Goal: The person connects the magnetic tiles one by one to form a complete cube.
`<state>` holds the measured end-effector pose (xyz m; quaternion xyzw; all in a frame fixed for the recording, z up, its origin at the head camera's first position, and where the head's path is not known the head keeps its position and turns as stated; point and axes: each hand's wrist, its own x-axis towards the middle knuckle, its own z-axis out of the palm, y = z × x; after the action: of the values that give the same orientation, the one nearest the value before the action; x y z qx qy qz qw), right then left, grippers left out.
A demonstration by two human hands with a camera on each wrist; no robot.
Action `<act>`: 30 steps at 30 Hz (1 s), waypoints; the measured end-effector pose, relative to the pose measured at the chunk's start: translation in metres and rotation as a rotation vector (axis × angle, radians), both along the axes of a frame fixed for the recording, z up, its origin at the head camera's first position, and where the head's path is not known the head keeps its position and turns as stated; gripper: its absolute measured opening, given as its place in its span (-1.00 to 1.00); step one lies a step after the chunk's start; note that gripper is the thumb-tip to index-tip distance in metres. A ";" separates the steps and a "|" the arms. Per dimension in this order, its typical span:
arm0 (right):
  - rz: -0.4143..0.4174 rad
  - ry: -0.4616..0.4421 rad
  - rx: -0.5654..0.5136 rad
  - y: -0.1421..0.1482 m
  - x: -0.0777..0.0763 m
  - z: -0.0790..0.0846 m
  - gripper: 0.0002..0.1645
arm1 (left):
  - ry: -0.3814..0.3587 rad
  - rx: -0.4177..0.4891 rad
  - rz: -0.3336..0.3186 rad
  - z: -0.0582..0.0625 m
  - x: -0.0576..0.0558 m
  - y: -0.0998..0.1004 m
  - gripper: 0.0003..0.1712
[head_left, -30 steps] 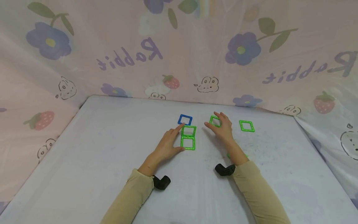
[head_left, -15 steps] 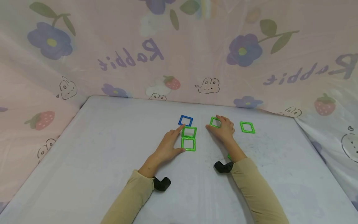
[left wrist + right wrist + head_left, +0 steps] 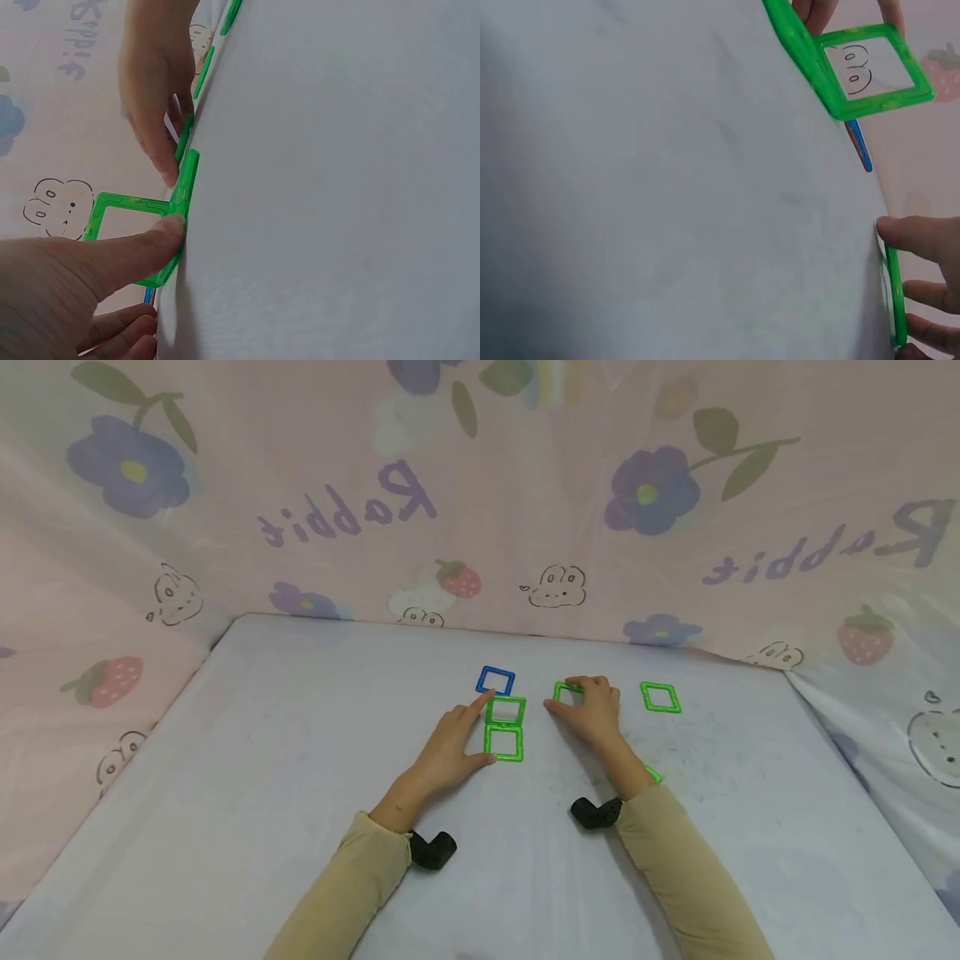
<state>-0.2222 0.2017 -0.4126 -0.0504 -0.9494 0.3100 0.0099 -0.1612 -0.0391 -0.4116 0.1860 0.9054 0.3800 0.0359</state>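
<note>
Two joined square magnetic tiles sit at my left hand (image 3: 446, 747): a flat green tile (image 3: 504, 758) and an upright green tile (image 3: 506, 700) standing on its far edge. In the left wrist view my left thumb (image 3: 161, 244) presses the flat tile's edge, while in the head view the index fingertip meets the upright tile's top corner. To the right, my right hand (image 3: 597, 710) pinches another green tile (image 3: 557, 687) between thumb and fingers, low over the table. Part of that tile is hidden behind the fingers. A blue tile (image 3: 497, 669) lies just behind the upright one.
One more green tile (image 3: 660, 685) lies on the white tabletop (image 3: 315, 735) at the far right. Another green tile (image 3: 654, 773) is mostly covered by my right forearm. A printed curtain (image 3: 495, 510) hangs along the table's back edge.
My right hand has shifted slightly left and nearer, bringing its green tile closer to the joined pair. The fingers have closed in around that tile. My left hand keeps its place.
</note>
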 end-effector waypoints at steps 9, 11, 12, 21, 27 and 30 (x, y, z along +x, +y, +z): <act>0.106 -0.055 -0.131 0.000 0.012 0.006 -0.26 | 0.003 -0.003 -0.001 -0.001 0.000 0.001 0.07; 0.128 -0.074 -0.182 0.001 0.014 0.007 -0.26 | 0.006 -0.008 0.000 -0.002 0.000 0.001 0.07; 0.143 -0.080 -0.205 0.001 0.015 0.007 -0.26 | 0.009 -0.009 0.001 -0.002 0.000 0.001 0.07; 0.200 -0.093 -0.364 -0.003 0.027 0.009 -0.26 | 0.009 -0.016 0.011 -0.003 -0.001 0.000 0.07; 0.194 -0.070 -0.408 0.001 0.031 0.008 -0.28 | 0.008 -0.007 0.010 -0.003 0.000 0.000 0.06; 0.201 -0.070 -0.425 0.003 0.032 0.009 -0.27 | 0.008 -0.001 0.007 -0.002 0.000 0.000 0.06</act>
<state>-0.1901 0.2048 -0.4038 0.0326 -0.8627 0.5005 -0.0645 -0.1612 -0.0391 -0.4135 0.1844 0.9063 0.3789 0.0310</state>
